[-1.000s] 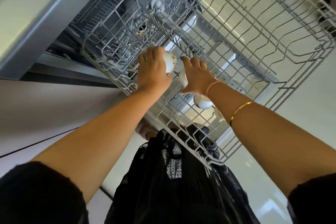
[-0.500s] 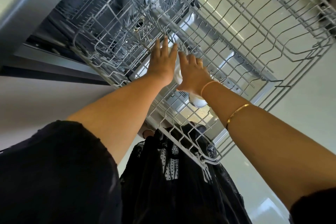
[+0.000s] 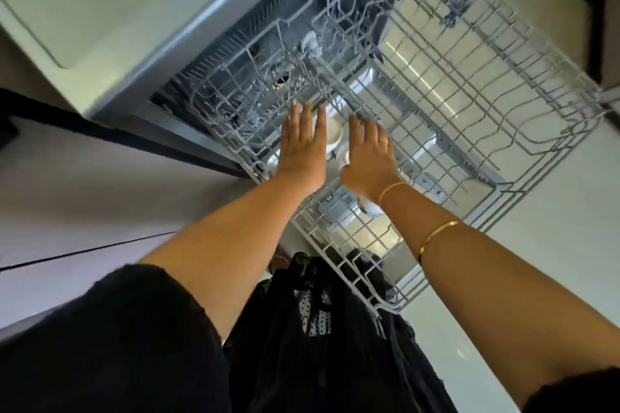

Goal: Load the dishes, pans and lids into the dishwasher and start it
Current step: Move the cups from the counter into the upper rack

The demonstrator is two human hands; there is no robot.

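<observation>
The dishwasher's grey wire rack point(image 3: 469, 84) is pulled out over the open door, seen from straight above. Small white bowls stand in a row along its near-left side: one point(image 3: 332, 131) shows between my hands, another point(image 3: 343, 155) sits just below it, and a patterned one point(image 3: 370, 208) peeks out under my right wrist. My left hand point(image 3: 302, 147) hovers flat over the rack with straight fingers, holding nothing. My right hand point(image 3: 367, 154), wearing a ring, is spread open beside it over the bowls.
The dishwasher's dark interior point(image 3: 335, 10) lies beyond the rack, under a pale countertop point(image 3: 100, 10). The shiny inner door point(image 3: 419, 84) shows through the wires. Most of the rack's right part holds no dishes. My black dress point(image 3: 318, 329) hangs beneath, over a pale floor.
My left hand let go of the white bowl it gripped and flattened out. Both hands have drawn apart, uncovering the bowl standing in the rack.
</observation>
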